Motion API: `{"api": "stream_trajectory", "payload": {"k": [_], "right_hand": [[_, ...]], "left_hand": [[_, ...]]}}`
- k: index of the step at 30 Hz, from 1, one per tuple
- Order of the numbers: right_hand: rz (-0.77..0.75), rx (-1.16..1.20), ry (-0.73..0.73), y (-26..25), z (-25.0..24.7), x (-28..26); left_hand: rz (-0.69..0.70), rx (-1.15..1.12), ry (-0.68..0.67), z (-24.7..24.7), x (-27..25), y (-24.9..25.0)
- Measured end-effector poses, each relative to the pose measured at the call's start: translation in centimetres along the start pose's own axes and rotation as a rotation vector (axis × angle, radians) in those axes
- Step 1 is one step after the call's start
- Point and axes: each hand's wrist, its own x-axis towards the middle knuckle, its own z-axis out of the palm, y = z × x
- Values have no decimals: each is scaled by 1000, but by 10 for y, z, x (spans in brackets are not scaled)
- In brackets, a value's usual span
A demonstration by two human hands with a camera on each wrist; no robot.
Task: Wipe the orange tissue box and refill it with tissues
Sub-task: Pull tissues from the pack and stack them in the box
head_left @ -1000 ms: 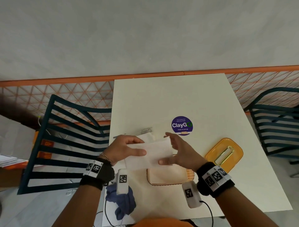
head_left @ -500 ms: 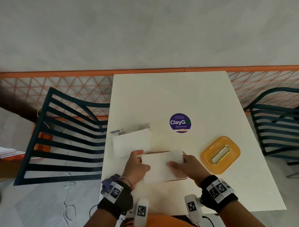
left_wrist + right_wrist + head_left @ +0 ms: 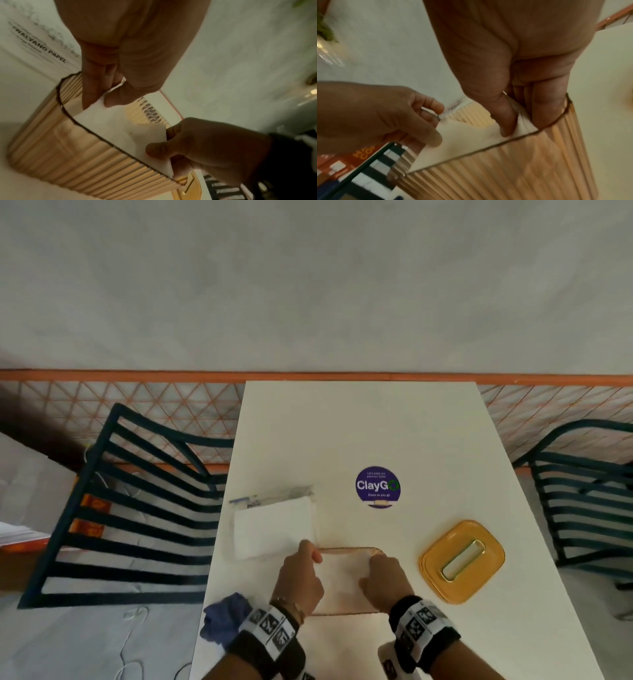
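Observation:
The ribbed, translucent orange tissue box [image 3: 349, 549] stands open-topped near the table's front edge. A stack of white tissues [image 3: 342, 577] lies in its mouth. My left hand [image 3: 301, 573] pinches the stack's left end, thumb on top and fingers [image 3: 89, 93] inside the box wall [image 3: 68, 148]. My right hand [image 3: 385, 577] pinches the right end, its thumb [image 3: 505, 119] pressing on the tissues [image 3: 462, 142] just inside the rim [image 3: 553, 121]. The orange lid [image 3: 462, 559] with its slot lies flat to the right of the box.
An opened pack of white tissues [image 3: 274, 525] lies left of the box, toward the back. A blue cloth [image 3: 222, 618] is bunched at the table's front left corner. A round purple sticker [image 3: 377, 487] marks the white table [image 3: 359, 422]. Dark slatted chairs [image 3: 137, 508] [image 3: 582, 501] flank it.
Both hands carried the tissue stack from above the pack toward me and lowered it into the open box. The hands now sit lower, at the box's ends.

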Motion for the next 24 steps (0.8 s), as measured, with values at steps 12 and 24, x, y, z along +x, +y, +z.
{"api": "stream_trajectory", "payload": {"k": [12,24], "right_hand": [[-52,-27,223,16,-28,-10],[-55,193,12,48,-44,1]], "left_hand": [[122,328,122,1,-6,8],[236,717,-450,35,17,20]]}}
